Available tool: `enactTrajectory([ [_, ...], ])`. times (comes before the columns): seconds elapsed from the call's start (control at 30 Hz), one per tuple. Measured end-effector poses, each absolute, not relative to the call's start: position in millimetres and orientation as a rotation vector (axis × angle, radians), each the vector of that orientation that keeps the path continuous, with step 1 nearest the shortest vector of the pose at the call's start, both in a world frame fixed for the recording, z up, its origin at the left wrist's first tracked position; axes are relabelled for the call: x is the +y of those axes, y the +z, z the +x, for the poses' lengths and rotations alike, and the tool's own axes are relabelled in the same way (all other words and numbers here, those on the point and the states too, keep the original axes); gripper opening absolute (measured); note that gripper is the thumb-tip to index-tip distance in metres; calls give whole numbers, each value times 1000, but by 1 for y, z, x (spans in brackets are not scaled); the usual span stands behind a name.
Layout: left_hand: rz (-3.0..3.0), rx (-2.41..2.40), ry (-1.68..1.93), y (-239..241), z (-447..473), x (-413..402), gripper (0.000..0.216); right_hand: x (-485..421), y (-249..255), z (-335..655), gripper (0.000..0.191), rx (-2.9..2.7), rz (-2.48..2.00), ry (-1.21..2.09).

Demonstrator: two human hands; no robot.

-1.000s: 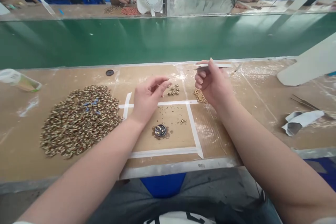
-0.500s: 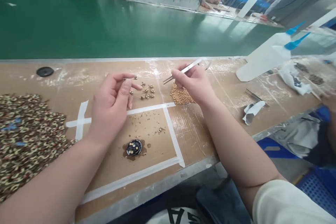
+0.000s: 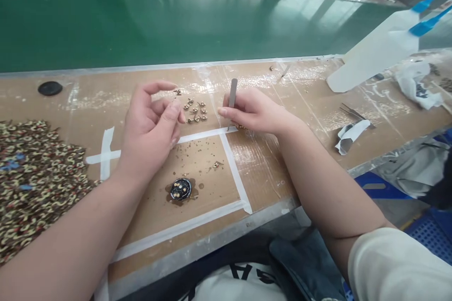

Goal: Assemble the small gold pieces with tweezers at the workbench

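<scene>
My left hand (image 3: pixel 150 124) hovers beside several small gold-coloured pieces (image 3: pixel 195 111) with thin stems. Its index finger is stretched away from the thumb, the other fingers loosely curled, and I see nothing held in it. My right hand (image 3: pixel 252 109) grips metal tweezers (image 3: pixel 233 94) almost upright. Their tips point down at the edge of a heap of tiny gold beads (image 3: pixel 242 126), mostly covered by the hand. Nearer me lies a small round black dish (image 3: pixel 181 189) with shiny dark contents and pale, gold-coloured bits, on a wet stain. A single gold-coloured piece (image 3: pixel 216 164) lies above it.
White tape (image 3: pixel 208 218) frames a rectangle on the brown table. At left spreads a large pile of small patterned pieces (image 3: pixel 38 183), below a black disc (image 3: pixel 50 88). At right are white bottles (image 3: pixel 374 51) with blue nozzles and other tweezers (image 3: pixel 353 112). A green surface (image 3: pixel 141 23) runs behind.
My right hand has turned the tweezers from nearly level to upright, tips lowered to the beads. The left hand stays near the gold-coloured pieces. The whole view has shifted slightly.
</scene>
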State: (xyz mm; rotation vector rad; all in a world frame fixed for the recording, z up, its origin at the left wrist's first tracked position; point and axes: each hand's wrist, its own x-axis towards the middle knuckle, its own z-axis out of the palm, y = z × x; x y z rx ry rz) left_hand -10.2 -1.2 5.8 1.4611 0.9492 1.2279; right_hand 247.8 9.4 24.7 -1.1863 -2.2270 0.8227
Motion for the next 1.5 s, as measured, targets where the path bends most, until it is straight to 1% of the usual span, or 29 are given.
enactTrajectory([
  [0.03, 1437, 920, 1217, 4, -10, -1, 24, 10, 24, 248, 47, -2238, -1179, 820],
  [0.1, 1423, 868, 1199, 2, -11, 0, 22, 11, 23, 247, 46, -2255, -1137, 824],
  [0.2, 1430, 847, 1142, 0, -10, 1, 4, 13, 20, 246, 47, -2259, -1079, 822],
  [0.23, 1422, 858, 1106, 0, -9, 1, 3, 13, 19, 244, 48, -2256, -1064, 813],
  [0.3, 1383, 899, 1021, 0, -9, 0, 11, 12, 18, 240, 48, -2223, -1029, 771],
  [0.4, 1339, 928, 914, 3, -10, -3, 11, 6, 17, 231, 44, -2058, -913, 687],
  [0.47, 1365, 932, 863, 5, -11, -6, 13, 1, 15, 223, 37, -1921, -797, 654],
  [0.57, 1430, 945, 783, 10, -11, -10, 27, -5, 10, 214, 23, -1824, -643, 647],
  [0.63, 1444, 958, 728, 11, -12, -11, 35, -7, 7, 209, 18, -1810, -608, 665],
  [0.73, 1404, 968, 675, 9, -12, -12, 39, -8, 5, 205, 20, -1791, -614, 690],
  [1.0, 1096, 805, 657, 6, -9, -7, 33, -10, 10, 200, 33, -1604, -712, 728],
  [1.17, 1066, 805, 637, 9, -9, -6, 34, -10, 8, 198, 34, -1575, -750, 800],
  [1.5, 1058, 803, 638, 9, -8, -6, 33, -9, 4, 198, 34, -1583, -741, 772],
])
